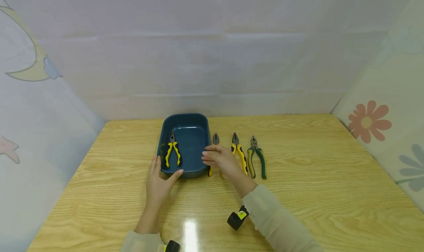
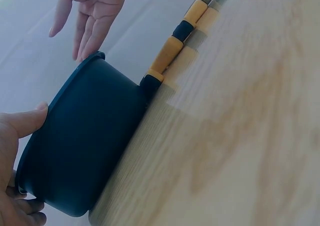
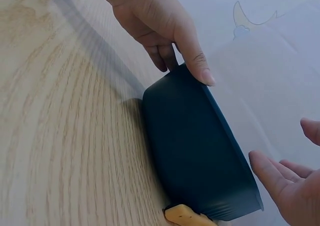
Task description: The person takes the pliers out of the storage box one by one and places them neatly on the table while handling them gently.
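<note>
A dark blue rectangular plastic basin (image 1: 193,147) stands on the table. My left hand (image 1: 159,184) grips its near left corner, thumb on the front rim and fingers round the left side. Inside, along the left wall, lies a pair of yellow-and-black pliers (image 1: 172,138). My right hand (image 1: 225,161) is at the right rim, its fingers extended and nothing in them; the left wrist view shows its palm (image 2: 102,8) facing the basin. Partly hidden under that hand is a second pair of pliers (image 1: 216,138), close against the basin's right wall.
Right of the basin lie another yellow-and-black pair of pliers (image 1: 235,138) and a green-handled pair (image 1: 261,163), jaws pointing away. The wooden table (image 1: 314,178) ends at a pale curtain (image 1: 258,75) behind, with printed curtains on both sides.
</note>
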A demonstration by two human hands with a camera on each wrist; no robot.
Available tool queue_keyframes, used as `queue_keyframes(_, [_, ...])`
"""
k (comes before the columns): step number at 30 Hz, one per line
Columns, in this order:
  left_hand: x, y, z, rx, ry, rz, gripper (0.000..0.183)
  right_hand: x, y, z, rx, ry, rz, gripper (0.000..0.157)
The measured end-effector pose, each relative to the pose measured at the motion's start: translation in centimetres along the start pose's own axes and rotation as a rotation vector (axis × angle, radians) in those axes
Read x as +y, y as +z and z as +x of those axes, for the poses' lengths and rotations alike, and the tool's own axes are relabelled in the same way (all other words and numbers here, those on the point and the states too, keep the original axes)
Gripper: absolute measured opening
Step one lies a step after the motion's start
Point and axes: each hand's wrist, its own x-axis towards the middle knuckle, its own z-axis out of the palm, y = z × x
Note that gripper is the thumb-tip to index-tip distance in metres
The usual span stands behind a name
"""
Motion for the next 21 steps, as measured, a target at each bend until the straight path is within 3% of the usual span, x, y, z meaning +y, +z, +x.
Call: queue_keyframes(21, [0.0, 0.0, 0.1, 0.007, -0.001, 0.002, 0.100, -0.3, 1.5, 1.5, -0.029, 0.024, -0.037, 0.041])
